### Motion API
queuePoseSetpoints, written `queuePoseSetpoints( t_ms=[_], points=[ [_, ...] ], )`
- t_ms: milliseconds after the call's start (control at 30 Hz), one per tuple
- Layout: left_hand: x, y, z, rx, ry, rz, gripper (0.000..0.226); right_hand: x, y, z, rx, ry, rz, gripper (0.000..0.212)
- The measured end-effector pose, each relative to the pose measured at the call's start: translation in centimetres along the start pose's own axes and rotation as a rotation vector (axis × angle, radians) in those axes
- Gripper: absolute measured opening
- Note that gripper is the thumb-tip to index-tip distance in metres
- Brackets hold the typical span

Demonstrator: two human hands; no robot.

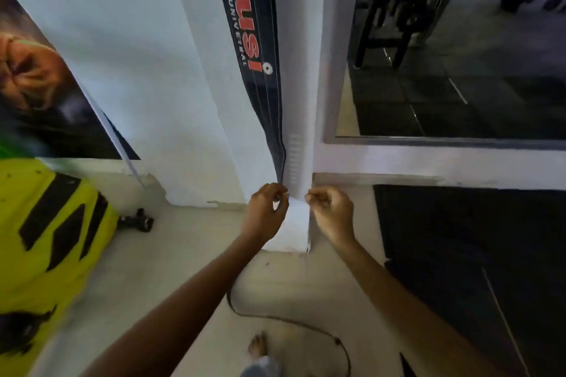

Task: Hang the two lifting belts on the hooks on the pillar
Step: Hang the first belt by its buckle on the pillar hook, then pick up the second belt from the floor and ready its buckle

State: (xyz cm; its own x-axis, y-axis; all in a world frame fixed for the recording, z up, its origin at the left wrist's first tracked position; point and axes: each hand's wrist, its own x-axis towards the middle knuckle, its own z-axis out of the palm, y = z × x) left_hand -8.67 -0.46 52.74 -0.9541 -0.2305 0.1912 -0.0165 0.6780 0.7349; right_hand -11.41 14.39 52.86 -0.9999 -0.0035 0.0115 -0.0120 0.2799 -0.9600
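A dark lifting belt (251, 40) with red "USI" lettering hangs down the front of the white pillar (298, 76). Its top runs out of the frame, so the hook is hidden. My left hand (268, 208) pinches the belt's narrow lower end beside the pillar's corner. My right hand (332, 208) is just to the right of the pillar with its fingers curled in and nothing visible in them. A row of punched holes shows on the belt's pale strip near the bottom end. I see only one belt.
A mirror (444, 55) on the right wall reflects dark gym equipment. A black floor mat (459, 254) lies below it. A yellow and black object (46, 239) sits at the left under a poster (36, 86). A small dark dumbbell (137, 220) and a black cable (291, 321) lie on the floor near my bare foot (257, 346).
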Motion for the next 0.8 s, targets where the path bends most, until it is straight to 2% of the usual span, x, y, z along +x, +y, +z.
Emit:
queuePoseSetpoints(
  t_ms=[333, 567, 700, 800],
  points=[
    [-10.8, -8.7, 11.6, 0.077, -0.415, -0.267, 0.01, -8.1, 16.4, -0.8, -0.13, -0.075, 0.43, 0.012],
    [-15.8, -14.1, 21.0, 0.088, -0.742, -0.323, 0.019, -10.9, 28.2, -1.7, -0.262, -0.086, 0.575, 0.013],
    [-19.8, -18.8, 27.3, 0.082, -0.905, -0.371, 0.02, -14.1, 36.2, -2.0, -0.4, -0.143, 0.583, 0.01],
    [-22.9, -22.5, 31.2, 0.118, -1.052, -0.325, 0.023, -17.2, 42.3, -1.9, -0.459, -0.182, 0.61, 0.011]
  ],
)
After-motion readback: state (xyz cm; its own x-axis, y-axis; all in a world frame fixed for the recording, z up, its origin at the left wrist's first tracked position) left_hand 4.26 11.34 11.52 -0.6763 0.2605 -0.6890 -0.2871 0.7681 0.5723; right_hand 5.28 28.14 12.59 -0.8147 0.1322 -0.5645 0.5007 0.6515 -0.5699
